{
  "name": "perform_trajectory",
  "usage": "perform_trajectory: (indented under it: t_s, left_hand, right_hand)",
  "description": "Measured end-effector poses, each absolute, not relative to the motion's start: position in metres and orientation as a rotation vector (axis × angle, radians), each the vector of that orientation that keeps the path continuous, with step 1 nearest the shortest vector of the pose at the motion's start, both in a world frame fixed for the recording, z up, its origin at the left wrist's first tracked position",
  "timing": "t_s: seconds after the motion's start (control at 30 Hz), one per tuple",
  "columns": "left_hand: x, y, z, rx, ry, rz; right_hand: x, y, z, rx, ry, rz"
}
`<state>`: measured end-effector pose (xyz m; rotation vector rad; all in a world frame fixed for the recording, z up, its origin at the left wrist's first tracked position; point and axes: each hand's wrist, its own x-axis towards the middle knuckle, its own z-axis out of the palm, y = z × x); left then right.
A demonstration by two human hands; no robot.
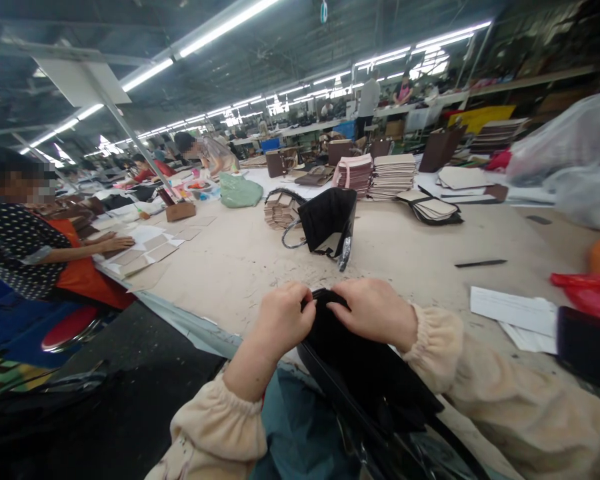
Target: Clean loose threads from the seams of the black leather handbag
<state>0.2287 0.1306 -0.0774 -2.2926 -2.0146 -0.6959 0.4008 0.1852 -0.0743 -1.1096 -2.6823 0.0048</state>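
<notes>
A black bag (365, 373) lies at the near edge of the beige worktable (240, 260), partly over my lap. My left hand (283, 320) is closed in a pinch on the bag's top edge. My right hand (375, 310) grips the same edge from the other side, fingers curled over it. Both wrists wear cream elastic-cuffed sleeves. What lies inside the bag is hidden.
A second black bag (329, 220) stands open mid-table beside a stack of card pieces (280, 210). Stacks of panels (393, 177) sit farther back. White papers (515, 310) and a red item (587, 293) lie right. A seated person (25, 247) works at left.
</notes>
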Motion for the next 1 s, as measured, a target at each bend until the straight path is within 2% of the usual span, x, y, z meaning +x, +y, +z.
perform_trajectory:
  t_s: [0.33,1.0]
  left_hand:
    - [0.234,0.132,-0.078,-2.244,-2.015,-0.596]
    - [0.236,0.127,-0.080,-2.143,-2.143,-0.658]
  right_hand:
    - [0.393,0.199,-0.073,-1.096,-2.702,-0.005]
    - [0.387,0.203,-0.077,-1.030,-2.648,0.013]
